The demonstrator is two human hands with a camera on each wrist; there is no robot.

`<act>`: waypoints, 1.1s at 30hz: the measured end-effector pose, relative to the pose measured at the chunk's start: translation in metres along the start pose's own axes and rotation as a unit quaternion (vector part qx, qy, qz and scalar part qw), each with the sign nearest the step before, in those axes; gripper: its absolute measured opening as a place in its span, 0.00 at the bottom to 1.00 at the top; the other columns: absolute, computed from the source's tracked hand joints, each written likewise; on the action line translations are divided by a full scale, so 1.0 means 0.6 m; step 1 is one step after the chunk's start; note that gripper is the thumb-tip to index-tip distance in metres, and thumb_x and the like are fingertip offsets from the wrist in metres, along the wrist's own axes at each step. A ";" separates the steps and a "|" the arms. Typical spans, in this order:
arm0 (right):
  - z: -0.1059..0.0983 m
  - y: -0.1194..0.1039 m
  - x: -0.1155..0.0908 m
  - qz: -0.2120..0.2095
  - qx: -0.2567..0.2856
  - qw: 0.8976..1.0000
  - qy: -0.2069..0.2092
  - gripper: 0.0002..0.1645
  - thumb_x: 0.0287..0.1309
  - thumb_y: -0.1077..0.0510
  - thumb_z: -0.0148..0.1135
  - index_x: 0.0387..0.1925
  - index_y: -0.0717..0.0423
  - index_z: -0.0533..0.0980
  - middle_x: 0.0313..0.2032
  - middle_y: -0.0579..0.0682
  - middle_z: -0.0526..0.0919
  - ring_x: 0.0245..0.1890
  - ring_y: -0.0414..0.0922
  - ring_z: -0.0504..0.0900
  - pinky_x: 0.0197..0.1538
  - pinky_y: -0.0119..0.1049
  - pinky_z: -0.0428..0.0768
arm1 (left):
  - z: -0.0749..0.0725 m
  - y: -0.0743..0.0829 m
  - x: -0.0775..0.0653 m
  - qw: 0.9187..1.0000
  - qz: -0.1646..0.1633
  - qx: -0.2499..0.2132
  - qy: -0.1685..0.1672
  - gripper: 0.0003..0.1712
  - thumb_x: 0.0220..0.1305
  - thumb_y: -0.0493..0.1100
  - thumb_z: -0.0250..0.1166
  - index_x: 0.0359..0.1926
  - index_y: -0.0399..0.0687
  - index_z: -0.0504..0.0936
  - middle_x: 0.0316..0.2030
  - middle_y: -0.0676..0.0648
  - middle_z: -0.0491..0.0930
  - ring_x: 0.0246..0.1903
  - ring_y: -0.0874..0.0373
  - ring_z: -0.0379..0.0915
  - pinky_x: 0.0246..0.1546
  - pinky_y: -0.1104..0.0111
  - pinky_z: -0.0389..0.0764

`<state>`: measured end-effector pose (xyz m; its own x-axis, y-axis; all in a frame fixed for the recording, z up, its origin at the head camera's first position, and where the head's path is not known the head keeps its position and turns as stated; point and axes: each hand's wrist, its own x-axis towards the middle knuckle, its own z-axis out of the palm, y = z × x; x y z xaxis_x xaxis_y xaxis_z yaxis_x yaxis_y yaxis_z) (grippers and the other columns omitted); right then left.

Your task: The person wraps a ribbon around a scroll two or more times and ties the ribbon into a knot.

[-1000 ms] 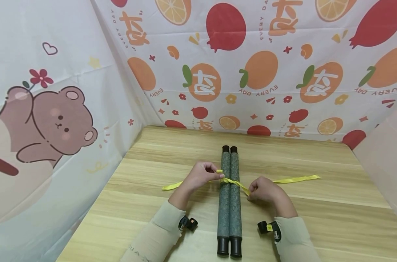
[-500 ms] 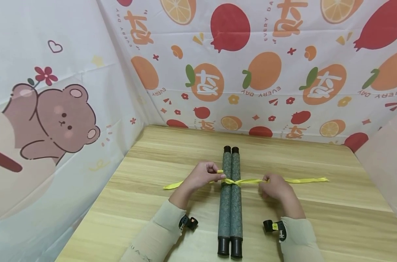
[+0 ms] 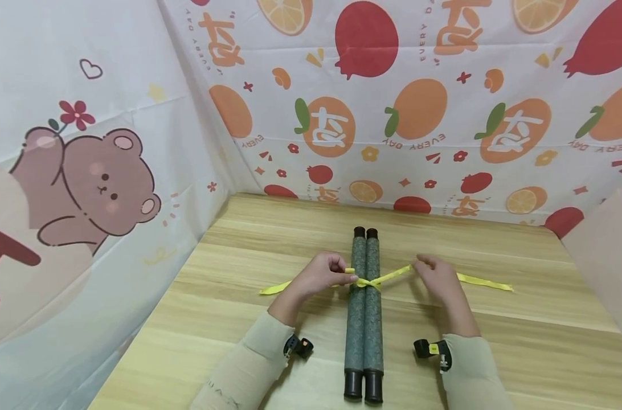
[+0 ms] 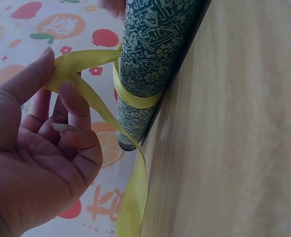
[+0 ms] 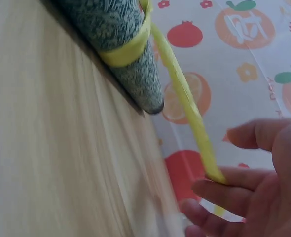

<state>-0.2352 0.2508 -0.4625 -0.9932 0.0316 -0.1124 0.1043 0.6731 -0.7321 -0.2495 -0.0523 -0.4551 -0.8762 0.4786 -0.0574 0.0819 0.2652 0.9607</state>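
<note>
A scroll [image 3: 355, 336], rolled from both ends into two green patterned rolls with dark end caps, lies lengthwise on the table. Around its middle runs a yellow ribbon [image 3: 393, 275], crossed on top. My left hand [image 3: 318, 278] pinches a fold of the ribbon between thumb and forefinger, just left of the crossing; a tail hangs below it in the left wrist view. To the right of the scroll, my right hand [image 3: 439, 280] holds the other ribbon length, stretched up from the crossing. The right wrist view shows this ribbon [image 5: 190, 108] between two fingers, the thumb apart.
The wooden table [image 3: 521, 341] carries the scroll and both ribbon tails, one reaching left and one right. Fruit-printed cloth [image 3: 372, 114] hangs behind it, and a bear-printed cloth [image 3: 116, 188] at the left. A small camera sits on each wrist.
My right hand has moved right, then up and away from me, drawing its ribbon length from slanting down to slanting up. My left hand keeps its pinch in nearly the same place.
</note>
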 end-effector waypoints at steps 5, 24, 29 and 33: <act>-0.003 -0.017 0.019 0.034 0.046 0.996 0.070 0.46 0.66 0.30 0.48 0.71 0.58 0.63 0.68 0.63 0.68 0.63 0.61 0.73 0.58 0.55 0.75 | -0.002 -0.007 0.001 1.000 0.007 0.004 -0.005 0.10 0.58 0.41 0.73 0.30 0.41 0.80 0.22 0.51 0.78 0.26 0.51 0.72 0.26 0.68 0.70; 0.043 -0.194 0.084 -0.209 -0.159 0.965 0.026 0.36 0.56 0.69 0.50 0.68 0.48 0.70 0.72 0.58 0.61 0.64 0.61 0.70 0.34 0.43 0.75 | 0.001 0.001 -0.005 0.999 0.017 0.018 -0.045 0.09 0.59 0.42 0.72 0.32 0.42 0.82 0.24 0.50 0.81 0.25 0.56 0.75 0.27 0.69 0.74; 0.090 -0.272 0.074 -0.311 -0.253 0.912 -0.087 0.38 0.57 0.71 0.50 0.66 0.40 0.71 0.69 0.56 0.67 0.52 0.56 0.79 0.30 0.37 0.68 | 0.001 -0.003 -0.004 0.997 0.031 0.040 -0.055 0.09 0.60 0.43 0.72 0.31 0.43 0.82 0.23 0.53 0.80 0.23 0.64 0.72 0.27 0.71 0.73; 0.115 -0.307 0.070 -0.332 -0.251 0.898 -0.145 0.40 0.55 0.72 0.50 0.66 0.37 0.71 0.69 0.52 0.68 0.52 0.52 0.79 0.32 0.36 0.68 | 0.002 -0.004 -0.003 0.994 0.060 0.054 -0.068 0.10 0.60 0.43 0.71 0.29 0.43 0.80 0.21 0.53 0.76 0.22 0.64 0.68 0.25 0.72 0.71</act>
<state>-0.2926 0.0771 -0.3790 -0.7651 -0.6437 0.0135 -0.6141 0.7233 -0.3159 -0.2473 -0.0526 -0.4579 -0.7855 0.6187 0.0139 0.2392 0.2829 0.9288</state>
